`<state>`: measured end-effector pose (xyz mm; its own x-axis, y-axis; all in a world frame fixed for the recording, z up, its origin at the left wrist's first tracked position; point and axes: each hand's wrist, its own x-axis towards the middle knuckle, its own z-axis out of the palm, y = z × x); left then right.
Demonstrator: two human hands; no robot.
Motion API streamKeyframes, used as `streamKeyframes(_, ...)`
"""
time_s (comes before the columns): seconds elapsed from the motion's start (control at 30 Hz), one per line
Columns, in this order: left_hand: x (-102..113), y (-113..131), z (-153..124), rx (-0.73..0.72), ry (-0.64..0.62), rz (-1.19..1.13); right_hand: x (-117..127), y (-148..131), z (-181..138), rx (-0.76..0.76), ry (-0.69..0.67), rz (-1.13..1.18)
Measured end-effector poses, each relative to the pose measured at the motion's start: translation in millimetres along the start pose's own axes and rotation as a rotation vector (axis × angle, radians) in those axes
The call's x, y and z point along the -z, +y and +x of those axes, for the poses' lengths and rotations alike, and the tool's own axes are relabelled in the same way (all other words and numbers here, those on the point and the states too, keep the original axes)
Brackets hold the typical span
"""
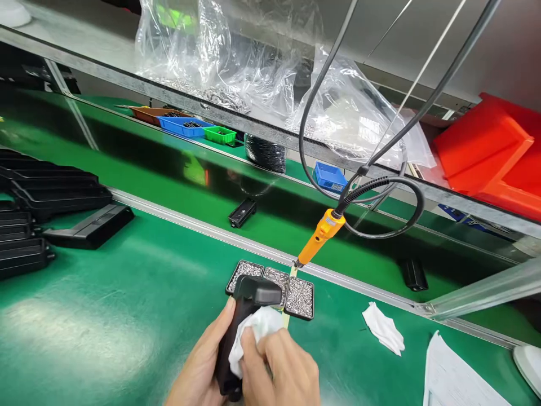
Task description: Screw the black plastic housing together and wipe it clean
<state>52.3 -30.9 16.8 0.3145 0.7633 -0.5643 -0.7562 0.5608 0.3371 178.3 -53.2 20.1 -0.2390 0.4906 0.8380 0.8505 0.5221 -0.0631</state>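
My left hand is wrapped round a black plastic handle-shaped part, holding it upright over the green mat. My right hand pinches a white cloth and presses it against the side of the black part. Just beyond the part lie three small black trays of tiny metal screws. An orange electric screwdriver hangs on its black cable with its tip just behind the trays.
Stacked black plastic housings lie at the left. A crumpled white cloth and paper sheets lie at the right. A metal rail borders the conveyor belt, which carries small black parts. Plastic bags and red bins sit on the shelf above.
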Motion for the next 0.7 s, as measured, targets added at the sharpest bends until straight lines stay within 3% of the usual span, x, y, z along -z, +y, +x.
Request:
streamKeyframes(0.13, 4.8, -3.8, 3.2, -0.014, 0.012, 0.018, 1.9, -0.9, 1.7, -0.041, 0.012, 0.009)
streamKeyframes(0.3, 3.1, -7.8, 1.3, -0.007, -0.008, 0.015, 10.2, -2.5, 6.4, -0.058, -0.113, 0.071)
streamKeyframes(0.47, 0.3, -8.7, 0.2, -0.051, -0.028, 0.053, 7.2, -1.1, -1.7, -0.080, -0.058, 0.043)
streamKeyframes(0.57, 2.1, -7.3, 2.0, -0.044, -0.011, 0.047, 3.8, -0.2, -8.8, -0.087, -0.120, 0.056)
streamKeyframes(0.7, 0.4, -3.9, 2.7, -0.032, -0.015, 0.027, 12.8, 9.0, -1.7, -0.145, -0.064, 0.341)
